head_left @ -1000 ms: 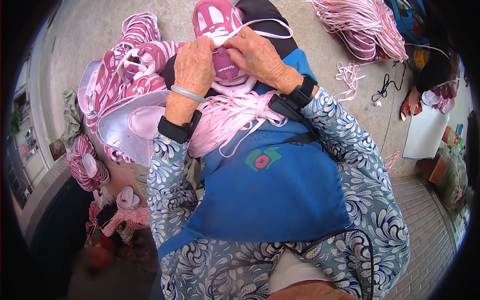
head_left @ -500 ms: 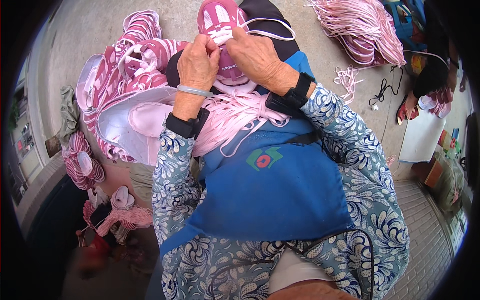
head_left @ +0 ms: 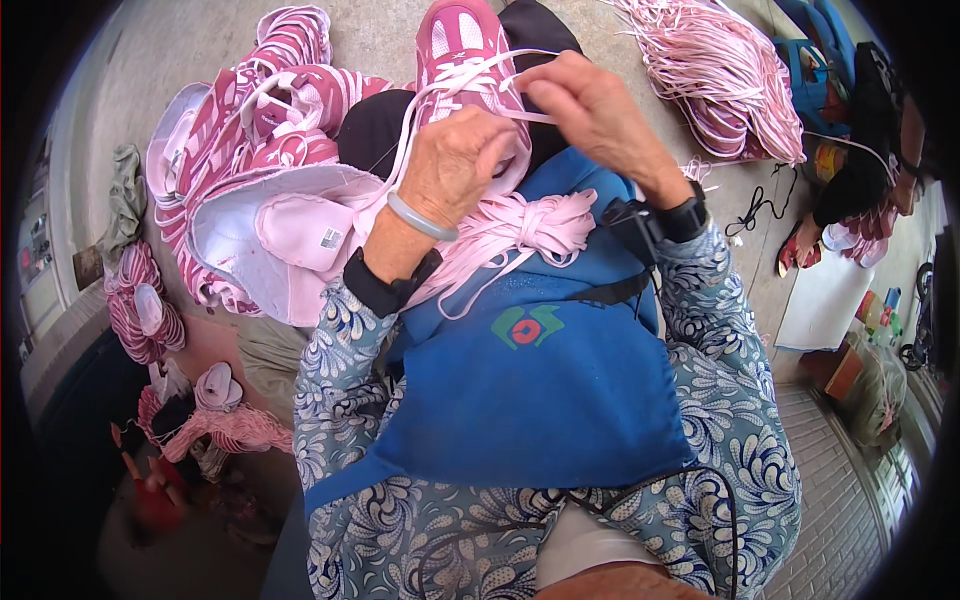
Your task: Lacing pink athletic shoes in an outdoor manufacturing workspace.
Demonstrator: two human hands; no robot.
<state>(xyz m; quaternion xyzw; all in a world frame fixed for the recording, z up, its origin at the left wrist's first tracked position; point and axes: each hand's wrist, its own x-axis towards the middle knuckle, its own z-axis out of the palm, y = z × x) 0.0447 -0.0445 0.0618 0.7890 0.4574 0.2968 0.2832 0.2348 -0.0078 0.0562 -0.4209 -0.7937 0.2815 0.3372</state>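
Over a concrete floor [head_left: 370, 40], counts first: one blue apron [head_left: 530, 420], two patterned sleeves [head_left: 725, 375], one big heap of shoe uppers [head_left: 200, 150] at left plus one smaller stack [head_left: 150, 310] below it, two main lace bundles — a large floor bundle [head_left: 715, 75] at upper right, a smaller lap bundle [head_left: 535, 222] — one shoe [head_left: 463, 35] being worked on, two black wristbands [head_left: 690, 215], one bangle [head_left: 420, 217].

Materials: apron smooth cloth with a green-and-red emblem; sleeves printed with curling blue and white plumes. Heaped uppers pink and white, striped, nested in curved rows; pale lining shows on the nearest. Bundles are thin, flat pale-pink laces, the lap one gathered at its middle. Shoe pink with white mesh panels, rounded toe pointing away; it's at top centre, over the dark-clothed knees, just beyond the lap bundle. Bangle pale, smooth, round, on the left wrist.

Hands: left hand [head_left: 455, 160] over the shoe's near part, fingers curled in, narrow; can't tell if it grips anything. Right hand [head_left: 600, 110] just right of the shoe, forefinger and thumb bent close together beside loose shoelace [head_left: 410, 145] strands — can't tell whether one is pinched.
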